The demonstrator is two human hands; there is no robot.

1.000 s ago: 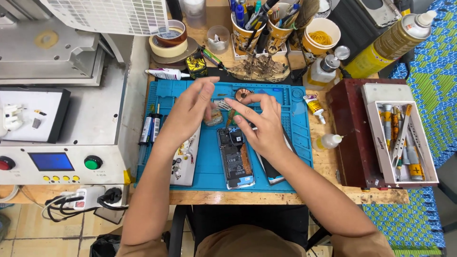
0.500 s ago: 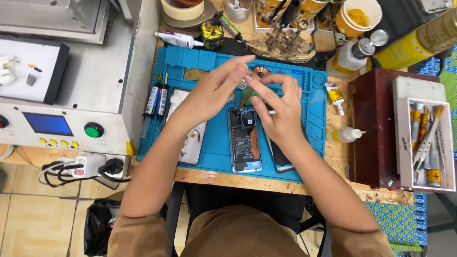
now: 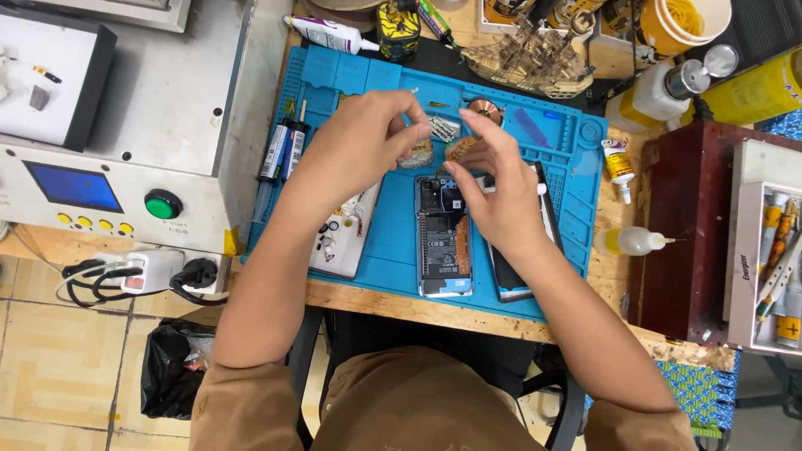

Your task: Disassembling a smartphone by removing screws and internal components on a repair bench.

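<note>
- I'm watching my left hand [image 3: 368,138] pinching a small metallic part [image 3: 416,155] above the top end of the opened phone [image 3: 444,238].
- My right hand [image 3: 499,188] is hovering over the phone's upper right, fingers curled around a small orange-brown piece [image 3: 458,149].
- The phone is lying face down on the blue mat [image 3: 393,250] on the counter [image 3: 434,313], just beside a dark screen panel [image 3: 511,280].
- A glue bottle [image 3: 631,241] is lying right of the mat.
</note>
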